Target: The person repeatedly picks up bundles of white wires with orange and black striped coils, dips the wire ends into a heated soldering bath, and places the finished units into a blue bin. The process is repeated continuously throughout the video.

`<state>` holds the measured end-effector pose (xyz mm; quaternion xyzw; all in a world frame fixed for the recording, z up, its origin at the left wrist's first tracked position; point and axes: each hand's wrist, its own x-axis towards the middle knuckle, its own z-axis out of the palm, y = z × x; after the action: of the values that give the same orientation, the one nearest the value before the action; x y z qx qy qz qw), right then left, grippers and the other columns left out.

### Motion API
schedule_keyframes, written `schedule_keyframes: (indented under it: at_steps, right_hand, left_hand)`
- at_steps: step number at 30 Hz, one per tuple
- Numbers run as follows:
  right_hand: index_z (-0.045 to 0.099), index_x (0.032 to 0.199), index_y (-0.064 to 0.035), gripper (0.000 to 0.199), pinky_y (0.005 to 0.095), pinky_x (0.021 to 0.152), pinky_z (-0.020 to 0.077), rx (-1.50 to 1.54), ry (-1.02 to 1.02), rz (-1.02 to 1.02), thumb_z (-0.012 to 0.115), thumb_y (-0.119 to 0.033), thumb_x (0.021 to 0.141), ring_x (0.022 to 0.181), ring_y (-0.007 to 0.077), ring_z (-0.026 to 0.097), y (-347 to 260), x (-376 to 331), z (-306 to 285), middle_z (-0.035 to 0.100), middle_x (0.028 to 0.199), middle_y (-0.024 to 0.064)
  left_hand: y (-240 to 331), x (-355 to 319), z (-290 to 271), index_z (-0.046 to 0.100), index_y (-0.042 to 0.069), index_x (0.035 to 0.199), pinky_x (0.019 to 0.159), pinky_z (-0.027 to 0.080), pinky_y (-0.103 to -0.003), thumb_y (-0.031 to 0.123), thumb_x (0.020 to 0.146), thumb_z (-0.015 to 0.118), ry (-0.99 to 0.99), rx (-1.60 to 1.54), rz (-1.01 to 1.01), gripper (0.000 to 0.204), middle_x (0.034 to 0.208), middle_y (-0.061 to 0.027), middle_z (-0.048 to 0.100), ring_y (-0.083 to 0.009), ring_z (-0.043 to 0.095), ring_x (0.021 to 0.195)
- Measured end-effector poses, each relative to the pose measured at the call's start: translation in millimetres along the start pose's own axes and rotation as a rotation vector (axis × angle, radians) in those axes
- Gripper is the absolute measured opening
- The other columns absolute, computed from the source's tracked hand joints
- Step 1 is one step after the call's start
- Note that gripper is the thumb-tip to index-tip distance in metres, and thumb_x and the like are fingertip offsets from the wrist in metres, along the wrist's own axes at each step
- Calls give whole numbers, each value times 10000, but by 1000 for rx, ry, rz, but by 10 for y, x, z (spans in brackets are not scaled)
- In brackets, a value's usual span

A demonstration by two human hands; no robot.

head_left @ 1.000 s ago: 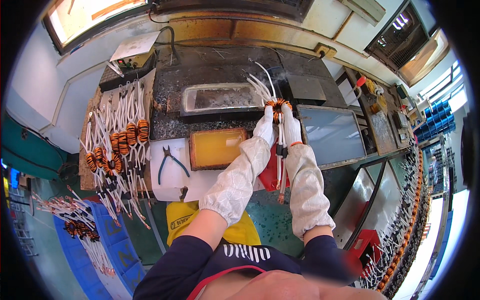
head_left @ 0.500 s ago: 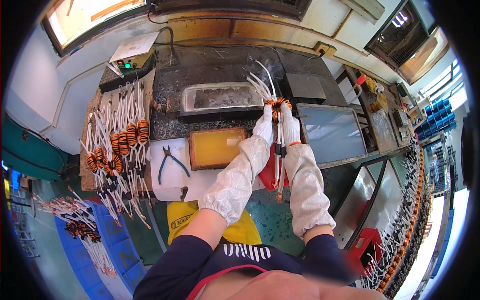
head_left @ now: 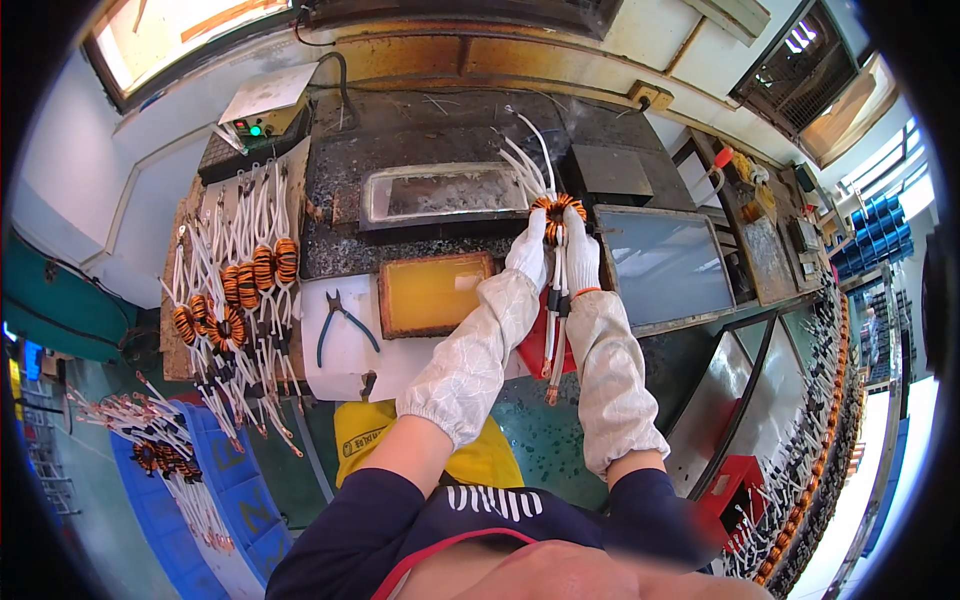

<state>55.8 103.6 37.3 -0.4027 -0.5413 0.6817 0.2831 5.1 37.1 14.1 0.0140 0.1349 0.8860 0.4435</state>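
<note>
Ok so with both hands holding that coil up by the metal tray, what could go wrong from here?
1. The coil hangs right at the corner of the long metal tray, so its white leads could dip or snag there.
2. The left hand and right hand sit close to that tray in thin gloves; if it is hot, burns seem possible.
3. The dangling lower leads may catch the bench edge.

Coil [head_left: 556, 212] partly hidden behind gloved fingers [head_left: 530, 255]; far-right racks [head_left: 815, 450] too small.
</note>
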Motion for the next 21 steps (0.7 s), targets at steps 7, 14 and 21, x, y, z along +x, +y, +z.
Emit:
schedule_keyframes:
  at_steps: [7, 14, 21]
  right_hand:
    - [696, 882, 40, 509, 297, 594, 463, 78, 21, -9, 649, -466, 873, 671, 149, 601, 22, -3, 10, 667, 798, 83]
    - [692, 949, 49, 490, 297, 615, 482, 74, 52, 17, 646, -436, 891, 690, 155, 615, -83, -160, 49, 678, 847, 86]
    - [683, 1020, 12, 517, 288, 652, 492, 152, -8, 46, 570, -484, 931, 736, 143, 618, -54, -273, -36, 676, 883, 74]
  left_hand:
    - [5, -10, -21, 535, 9, 1269, 932, 500, -438, 378, 987, 523, -20, 4, -19, 465, 1174, -146, 626, -286, 626, 1021]
    - [10, -29, 22, 572, 22, 1204, 865, 529, -398, 316, 975, 570, 50, 38, -14, 373, 1077, -110, 651, -248, 640, 943]
    - [-33, 12, -40, 592, 18, 1172, 787, 534, -356, 242, 966, 592, 7, 107, 5, 304, 1015, -79, 654, -200, 634, 859]
